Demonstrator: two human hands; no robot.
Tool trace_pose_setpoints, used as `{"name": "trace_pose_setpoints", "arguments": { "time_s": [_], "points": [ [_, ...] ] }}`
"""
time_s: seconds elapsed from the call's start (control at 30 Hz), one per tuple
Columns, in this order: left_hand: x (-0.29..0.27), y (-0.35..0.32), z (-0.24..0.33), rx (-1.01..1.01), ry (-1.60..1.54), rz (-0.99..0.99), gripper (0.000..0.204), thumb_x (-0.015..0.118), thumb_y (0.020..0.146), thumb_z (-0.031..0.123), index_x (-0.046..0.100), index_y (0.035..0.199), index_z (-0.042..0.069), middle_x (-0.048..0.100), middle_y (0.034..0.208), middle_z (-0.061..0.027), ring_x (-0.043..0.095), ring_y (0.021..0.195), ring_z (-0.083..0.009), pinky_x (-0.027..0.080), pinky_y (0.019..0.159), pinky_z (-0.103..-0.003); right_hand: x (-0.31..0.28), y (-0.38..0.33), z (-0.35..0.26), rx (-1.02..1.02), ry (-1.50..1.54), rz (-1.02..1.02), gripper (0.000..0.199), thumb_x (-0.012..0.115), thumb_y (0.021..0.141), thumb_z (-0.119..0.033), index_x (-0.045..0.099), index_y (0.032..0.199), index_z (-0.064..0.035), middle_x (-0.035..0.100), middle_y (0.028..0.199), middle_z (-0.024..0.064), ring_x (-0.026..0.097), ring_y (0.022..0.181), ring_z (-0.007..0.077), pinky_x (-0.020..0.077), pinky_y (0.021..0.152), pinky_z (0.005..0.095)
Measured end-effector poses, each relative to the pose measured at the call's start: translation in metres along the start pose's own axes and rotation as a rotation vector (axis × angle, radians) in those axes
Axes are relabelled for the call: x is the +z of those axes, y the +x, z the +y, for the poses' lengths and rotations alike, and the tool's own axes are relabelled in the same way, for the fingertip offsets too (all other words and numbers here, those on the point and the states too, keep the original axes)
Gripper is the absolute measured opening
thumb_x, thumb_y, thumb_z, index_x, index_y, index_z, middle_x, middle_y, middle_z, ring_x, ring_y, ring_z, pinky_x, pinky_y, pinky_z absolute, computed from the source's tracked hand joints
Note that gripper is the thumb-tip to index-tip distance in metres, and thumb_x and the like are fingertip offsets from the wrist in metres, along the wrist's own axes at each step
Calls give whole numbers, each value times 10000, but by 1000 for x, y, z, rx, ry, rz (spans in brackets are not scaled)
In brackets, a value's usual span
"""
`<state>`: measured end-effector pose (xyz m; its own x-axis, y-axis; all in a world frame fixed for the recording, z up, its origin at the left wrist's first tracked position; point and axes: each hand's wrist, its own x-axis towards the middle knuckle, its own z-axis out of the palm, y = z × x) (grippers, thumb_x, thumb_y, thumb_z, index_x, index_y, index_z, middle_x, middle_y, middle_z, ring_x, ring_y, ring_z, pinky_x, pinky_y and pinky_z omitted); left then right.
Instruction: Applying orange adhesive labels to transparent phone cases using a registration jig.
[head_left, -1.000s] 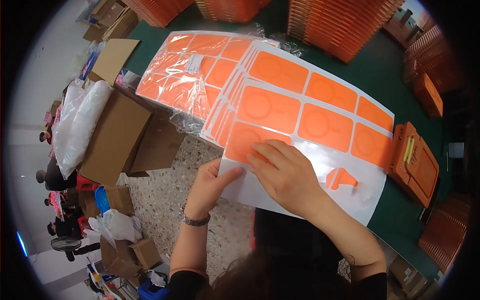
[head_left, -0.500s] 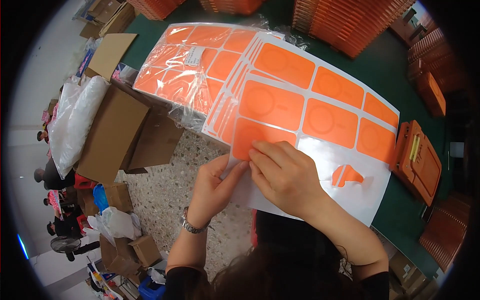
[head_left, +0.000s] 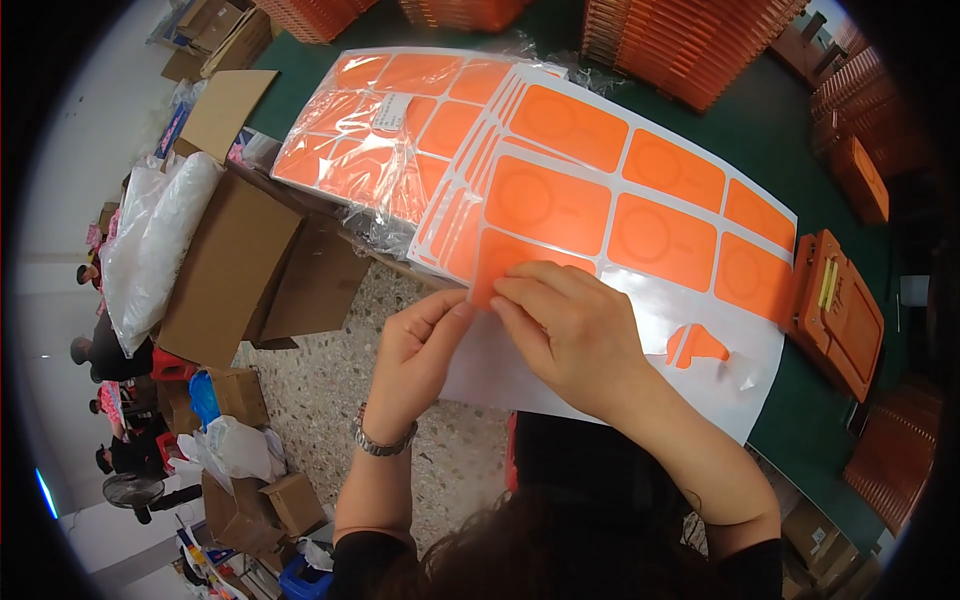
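Note:
A white sheet of rounded orange stickers [head_left: 562, 205] lies on top of a fanned stack of similar sheets. Each sticker bears a faint ring and a short bar. My right hand [head_left: 580, 340] is closed in a pinch at the lower edge of an orange sticker [head_left: 500, 258] at the sheet's near left, and it covers part of that sticker. Beside it my left hand [head_left: 412, 350], with a metal watch [head_left: 384, 436] on the wrist, pinches the same sticker's lower left corner area. Bare white backing [head_left: 625, 285] shows right of my right hand, with a small torn orange piece [head_left: 697, 346] on it.
Left of the stack lies a plastic-wrapped pack of orange sheets [head_left: 350, 160]. An orange clipboard-like tray [head_left: 838, 315] sits at the right on the green table [head_left: 735, 98]. Stacked orange trays [head_left: 680, 45] stand behind. An open cardboard box [head_left: 225, 265] is on the left.
My left hand has shifted a little left and up. My right hand has edged up and left, and the near left edge of the sheet has moved left.

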<state>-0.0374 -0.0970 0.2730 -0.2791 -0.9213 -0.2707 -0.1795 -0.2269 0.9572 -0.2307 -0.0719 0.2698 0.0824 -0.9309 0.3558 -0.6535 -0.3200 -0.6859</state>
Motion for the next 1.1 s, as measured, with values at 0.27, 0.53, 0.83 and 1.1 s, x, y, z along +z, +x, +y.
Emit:
{"name": "trace_pose_setpoints", "arguments": {
  "time_s": [0.27, 0.53, 0.83, 1.1],
  "points": [
    [0, -3, 15, 156, 361, -92, 196, 596, 1015, 82, 687, 1136, -43, 697, 849, -47, 581, 788, -54, 504, 708, -250, -3, 0, 2, 59, 141, -34, 203, 761, 860, -136, 716, 1009, -7, 732, 1045, 136, 737, 830, 293, 596, 696, 349],
    [5, -1, 21, 235, 438, -105, 197, 632, 966, 58, 694, 1129, -32, 723, 861, -169, 693, 765, -159, 538, 715, -308, -3, -3, -2, 37, 159, 70, 144, 688, 883, -160, 642, 908, -25, 688, 894, 94, 692, 732, 300, 553, 605, 393],
    [-5, -2, 12, 2, 257, -42, 205, 611, 1003, 85, 693, 1129, -54, 725, 900, -30, 630, 796, -63, 502, 698, -238, -25, -14, 20, 501, 731, 32, 69, 644, 958, -49, 649, 968, 20, 690, 890, 40, 656, 782, 103, 537, 712, 265],
    [-23, -4, -8, -38, 454, 96, 244, 607, 1012, 114, 682, 1164, -62, 683, 908, -7, 555, 777, -50, 455, 670, -228, -145, -29, 44, 463, 711, 293, 122, 596, 1010, -93, 643, 983, 15, 685, 915, 31, 672, 799, 97, 533, 725, 245]
  ]
}}
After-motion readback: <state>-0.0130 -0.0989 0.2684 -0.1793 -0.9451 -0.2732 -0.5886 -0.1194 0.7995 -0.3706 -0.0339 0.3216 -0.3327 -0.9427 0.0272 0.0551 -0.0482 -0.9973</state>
